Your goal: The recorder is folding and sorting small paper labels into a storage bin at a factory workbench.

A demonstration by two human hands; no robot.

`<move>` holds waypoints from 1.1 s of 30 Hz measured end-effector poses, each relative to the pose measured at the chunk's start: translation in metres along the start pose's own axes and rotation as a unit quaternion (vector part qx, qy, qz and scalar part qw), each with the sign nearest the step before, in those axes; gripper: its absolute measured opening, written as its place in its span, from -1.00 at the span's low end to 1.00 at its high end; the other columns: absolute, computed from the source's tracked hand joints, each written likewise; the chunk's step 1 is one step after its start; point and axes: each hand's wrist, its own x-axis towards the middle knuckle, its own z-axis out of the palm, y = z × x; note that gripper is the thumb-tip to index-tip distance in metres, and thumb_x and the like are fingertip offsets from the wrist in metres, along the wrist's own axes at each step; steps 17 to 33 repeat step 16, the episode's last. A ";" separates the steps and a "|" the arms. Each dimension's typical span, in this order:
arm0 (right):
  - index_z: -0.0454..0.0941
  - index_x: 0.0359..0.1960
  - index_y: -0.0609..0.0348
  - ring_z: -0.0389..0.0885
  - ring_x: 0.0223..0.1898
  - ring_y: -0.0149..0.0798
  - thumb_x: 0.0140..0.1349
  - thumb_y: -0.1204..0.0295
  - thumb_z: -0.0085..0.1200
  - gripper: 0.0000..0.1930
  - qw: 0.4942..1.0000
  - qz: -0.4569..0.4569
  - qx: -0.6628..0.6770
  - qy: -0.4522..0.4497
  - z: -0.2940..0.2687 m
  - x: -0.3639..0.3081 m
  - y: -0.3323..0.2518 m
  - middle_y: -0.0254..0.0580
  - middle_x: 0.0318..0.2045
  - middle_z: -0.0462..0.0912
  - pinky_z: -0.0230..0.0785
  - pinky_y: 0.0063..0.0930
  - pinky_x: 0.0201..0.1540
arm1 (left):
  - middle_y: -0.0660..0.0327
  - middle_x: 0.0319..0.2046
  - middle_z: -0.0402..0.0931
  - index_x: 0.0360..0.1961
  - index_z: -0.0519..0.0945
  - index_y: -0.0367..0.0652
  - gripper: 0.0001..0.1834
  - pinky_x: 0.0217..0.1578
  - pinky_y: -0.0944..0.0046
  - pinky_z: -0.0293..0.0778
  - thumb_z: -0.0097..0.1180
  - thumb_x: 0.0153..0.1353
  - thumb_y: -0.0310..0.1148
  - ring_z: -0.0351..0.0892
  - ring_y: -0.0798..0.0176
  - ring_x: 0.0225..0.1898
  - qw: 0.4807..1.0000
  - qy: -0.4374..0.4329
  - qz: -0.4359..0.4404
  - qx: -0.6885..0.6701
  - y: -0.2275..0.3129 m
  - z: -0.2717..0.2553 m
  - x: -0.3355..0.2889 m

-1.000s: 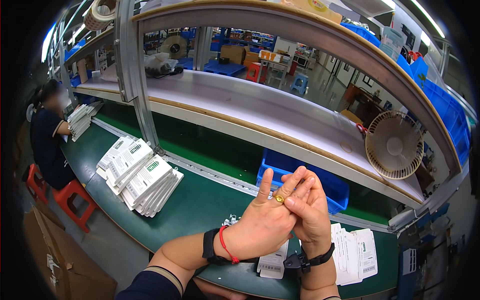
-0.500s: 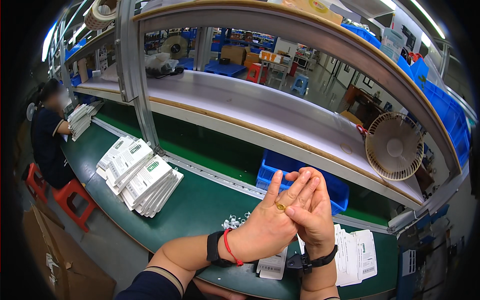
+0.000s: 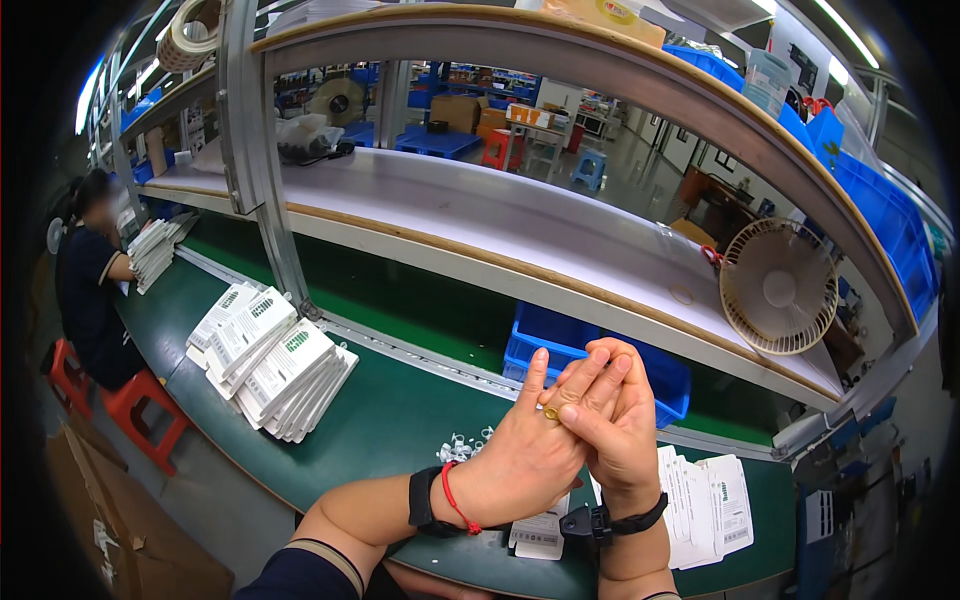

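My two hands are pressed together above the green worktable. My left hand point(image 3: 520, 425) wears a gold ring point(image 3: 551, 413), its fingers stretched out, with one standing apart and pointing up. Wrapped about those fingers is my right hand point(image 3: 615, 430), its thumb lying across them beside the ring. Part of the right hand's fingers is hidden behind the left. A black band and a red cord point(image 3: 452, 495) circle my left wrist; a black strap point(image 3: 635, 518) is on my right. Small clear plastic pieces point(image 3: 463, 445) lie just beyond my left wrist.
Stacked white printed packages point(image 3: 270, 365) lie on the green table point(image 3: 400, 400) at left, more white packages point(image 3: 705, 510) at right, one package point(image 3: 538, 535) below my hands. A blue bin point(image 3: 545, 340) sits under the shelf point(image 3: 450, 215). A fan point(image 3: 778, 287) stands right. A person point(image 3: 95, 270) sits far left.
The view has shifted slightly, so the surroundings sit a little further left. My hands stay clasped in nearly the same pose.
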 end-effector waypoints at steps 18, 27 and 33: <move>0.37 -0.04 0.29 0.67 -0.27 -0.19 0.35 0.40 0.06 -0.74 0.998 0.008 0.033 0.058 -0.008 -0.001 -0.001 -0.05 -0.30 0.64 0.56 -0.33 -0.07 | -0.15 0.39 0.03 0.25 0.37 -0.32 -0.03 0.33 -0.37 -0.19 0.38 -0.19 -0.01 -0.17 -0.20 0.46 0.999 -0.014 0.029 0.029 0.006 0.010 -0.005; 0.37 -0.04 0.29 0.67 -0.27 -0.19 0.35 0.40 0.06 -0.74 0.998 0.008 0.033 0.058 -0.008 -0.001 -0.001 -0.05 -0.30 0.64 0.56 -0.33 -0.07 | -0.15 0.39 0.03 0.25 0.37 -0.32 -0.03 0.33 -0.37 -0.19 0.38 -0.19 -0.01 -0.17 -0.20 0.46 0.999 -0.014 0.029 0.029 0.006 0.010 -0.005; 0.37 -0.04 0.29 0.67 -0.27 -0.19 0.35 0.40 0.06 -0.74 0.998 0.008 0.033 0.058 -0.008 -0.001 -0.001 -0.05 -0.30 0.64 0.56 -0.33 -0.07 | -0.15 0.39 0.03 0.25 0.37 -0.32 -0.03 0.33 -0.37 -0.19 0.38 -0.19 -0.01 -0.17 -0.20 0.46 0.999 -0.014 0.029 0.029 0.006 0.010 -0.005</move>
